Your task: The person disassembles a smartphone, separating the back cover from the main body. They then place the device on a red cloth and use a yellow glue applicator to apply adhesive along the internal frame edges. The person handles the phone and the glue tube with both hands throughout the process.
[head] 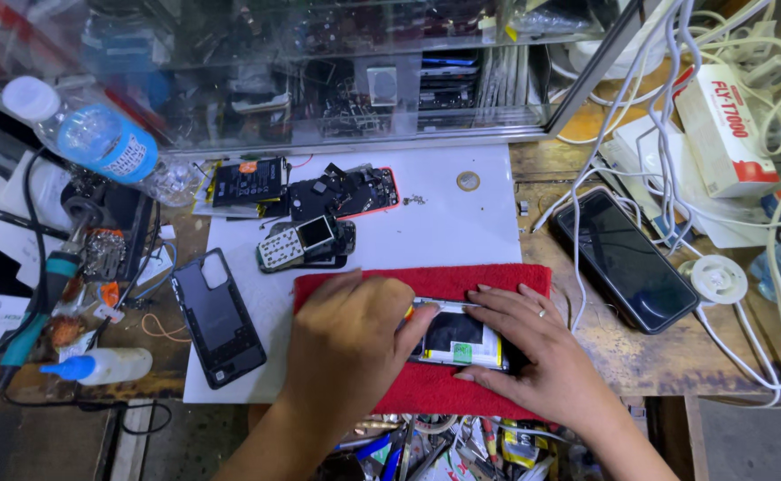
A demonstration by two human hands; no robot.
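A water bottle lies at ten o'clock, a small white squeeze bottle at eight, and a black phone back cover just right of it on the white mat. On the red towel at six o'clock, the left hand curls its fingers against the opened phone, gripping its left edge. The right hand lies flat on the phone's right side, fingers spread, steadying it. At three o'clock a black smartphone rests on the table among white cables.
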